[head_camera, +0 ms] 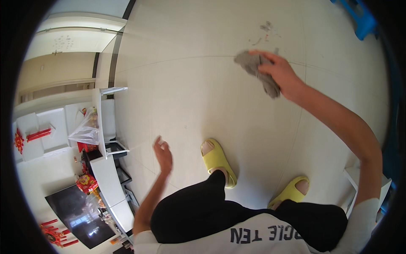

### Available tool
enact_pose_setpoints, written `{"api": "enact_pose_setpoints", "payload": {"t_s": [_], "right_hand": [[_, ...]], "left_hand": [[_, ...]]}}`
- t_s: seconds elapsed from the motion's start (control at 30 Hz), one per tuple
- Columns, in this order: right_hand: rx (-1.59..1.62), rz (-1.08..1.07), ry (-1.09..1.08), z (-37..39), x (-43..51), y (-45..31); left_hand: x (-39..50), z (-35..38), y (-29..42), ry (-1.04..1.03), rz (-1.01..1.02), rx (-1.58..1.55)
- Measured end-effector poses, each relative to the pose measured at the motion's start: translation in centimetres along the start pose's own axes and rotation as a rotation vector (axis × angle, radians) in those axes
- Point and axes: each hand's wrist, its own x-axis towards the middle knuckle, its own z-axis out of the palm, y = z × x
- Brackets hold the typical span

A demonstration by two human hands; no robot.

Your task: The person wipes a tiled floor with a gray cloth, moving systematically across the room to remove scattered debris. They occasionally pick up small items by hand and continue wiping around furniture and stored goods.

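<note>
My right hand [279,71] grips a bunched grey cloth [253,65], which hangs from the fingers in front of me over the pale tiled floor [177,92]. Dark smudges and a small reddish mark [266,37] lie on the floor just beyond the cloth. Whether the cloth touches the floor I cannot tell. My left hand [163,155] is held out at the left above the floor, its fingers curled loosely, and no object shows in it. My feet, in yellow-green slides [219,162], are planted apart below the hands.
A blue plastic stool [363,23] is at the upper right. Along the left run a white cabinet [109,181], a television [79,216] and a white table [101,123] holding a plastic bag [87,131]. Part of a white piece of furniture [352,174] shows beside my right arm.
</note>
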Motion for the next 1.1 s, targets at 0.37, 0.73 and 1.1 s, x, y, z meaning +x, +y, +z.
{"api": "enact_pose_setpoints", "payload": {"t_s": [0.37,0.73,1.1], "right_hand": [[-0.575,-0.349,-0.235,15.0,3.9,11.0],[-1.087,-0.695,-0.820,30.6,3.2,29.2],[-1.346,-0.891,-0.194,19.3,26.3,17.2]], "left_hand": [[-0.6,10.9,4.2,-0.444,-0.457,-1.124],[7.4,5.0,-8.0,0.417,-0.519,-0.836],[6.8,9.1,-6.6,0.329,-0.475,-0.737]]}}
